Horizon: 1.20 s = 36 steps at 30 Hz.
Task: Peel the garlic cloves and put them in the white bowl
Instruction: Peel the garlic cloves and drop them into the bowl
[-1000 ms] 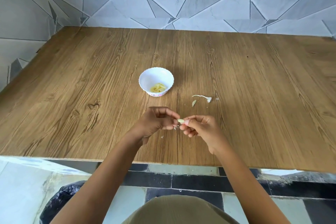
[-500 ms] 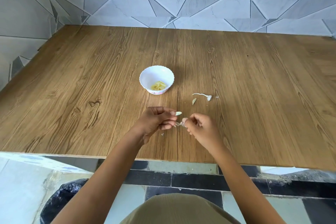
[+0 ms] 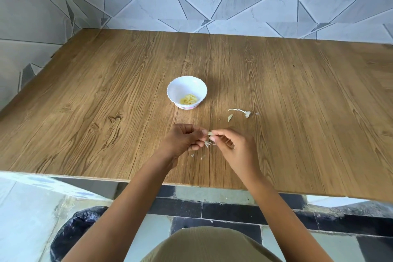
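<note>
A small garlic clove (image 3: 210,133) sits between the fingertips of both hands, just above the wooden table (image 3: 106,95). My left hand (image 3: 184,140) pinches it from the left and my right hand (image 3: 230,144) pinches it from the right. A strip of papery skin (image 3: 207,144) hangs under the fingers. The white bowl (image 3: 186,92) stands beyond the hands with several peeled yellowish cloves inside.
Bits of garlic skin and a stem (image 3: 240,111) lie on the table right of the bowl. Small flakes (image 3: 197,156) lie under the hands. A black bin bag (image 3: 70,234) is on the floor at the lower left. A tiled wall rises behind the table.
The hands, slightly apart half a second ago with the clove at the left fingertips, have come together on the clove again. More skin hangs loose beneath them.
</note>
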Each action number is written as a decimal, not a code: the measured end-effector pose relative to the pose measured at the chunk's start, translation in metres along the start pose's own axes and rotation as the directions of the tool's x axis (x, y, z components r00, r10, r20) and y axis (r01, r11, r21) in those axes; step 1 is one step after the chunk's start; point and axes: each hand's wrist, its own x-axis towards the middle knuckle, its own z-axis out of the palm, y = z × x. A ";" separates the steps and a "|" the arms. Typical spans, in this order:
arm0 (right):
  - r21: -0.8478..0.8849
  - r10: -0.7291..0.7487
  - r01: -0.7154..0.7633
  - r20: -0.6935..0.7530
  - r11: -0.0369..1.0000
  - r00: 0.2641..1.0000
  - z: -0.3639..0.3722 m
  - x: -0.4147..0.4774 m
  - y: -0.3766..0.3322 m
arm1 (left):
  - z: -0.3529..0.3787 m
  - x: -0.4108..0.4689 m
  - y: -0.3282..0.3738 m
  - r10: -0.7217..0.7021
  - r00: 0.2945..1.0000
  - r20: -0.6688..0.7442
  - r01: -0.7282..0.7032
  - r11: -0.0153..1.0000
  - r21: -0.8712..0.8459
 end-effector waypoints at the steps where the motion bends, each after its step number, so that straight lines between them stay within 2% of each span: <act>1: 0.028 0.018 -0.018 0.017 0.999 1.000 -0.001 0.000 0.000 | 0.000 0.000 0.000 0.012 1.000 0.005 -0.012 1.000 0.008; 5: 0.138 0.111 -0.123 0.091 0.983 0.990 -0.002 -0.001 -0.001 | 0.000 -0.001 -0.002 0.053 0.999 -0.005 -0.052 0.998 0.037; 9: 0.302 0.312 -0.348 0.160 0.888 0.936 -0.002 -0.002 -0.004 | 0.003 -0.001 -0.003 0.059 0.998 -0.022 -0.058 0.998 0.039; 14: 0.316 0.439 -0.461 0.144 0.829 0.887 0.003 -0.002 -0.005 | 0.004 0.000 -0.004 0.059 0.998 -0.034 -0.058 0.998 0.034; 17: 0.198 0.410 -0.420 0.088 0.886 0.908 0.003 -0.004 0.001 | 0.000 0.002 -0.006 0.060 0.998 -0.035 -0.060 0.998 0.019; 21: -0.073 0.298 -0.295 0.025 0.953 0.954 0.003 -0.009 0.003 | -0.006 0.001 -0.007 0.092 0.991 -0.101 -0.088 0.995 0.043; 25: -0.085 0.245 -0.238 0.073 0.967 0.967 0.007 -0.014 0.003 | -0.022 0.004 -0.015 0.211 0.937 -0.280 -0.136 0.955 0.265; 28: -0.133 0.226 -0.214 0.088 0.968 0.970 0.008 -0.017 0.000 | -0.036 0.008 -0.023 0.344 0.862 -0.372 -0.132 0.861 0.491; 31: -0.167 0.245 -0.225 0.114 0.960 0.963 0.008 -0.021 -0.004 | -0.045 0.010 -0.027 0.487 0.785 -0.383 -0.134 0.737 0.663; 33: -0.203 0.251 -0.222 0.129 0.954 0.959 0.009 -0.023 -0.005 | -0.048 0.011 -0.027 0.513 0.779 -0.362 -0.118 0.686 0.718; 36: -0.241 0.263 -0.222 0.154 0.945 0.953 0.008 -0.025 -0.009 | -0.050 0.010 -0.026 0.513 0.789 -0.337 -0.114 0.661 0.742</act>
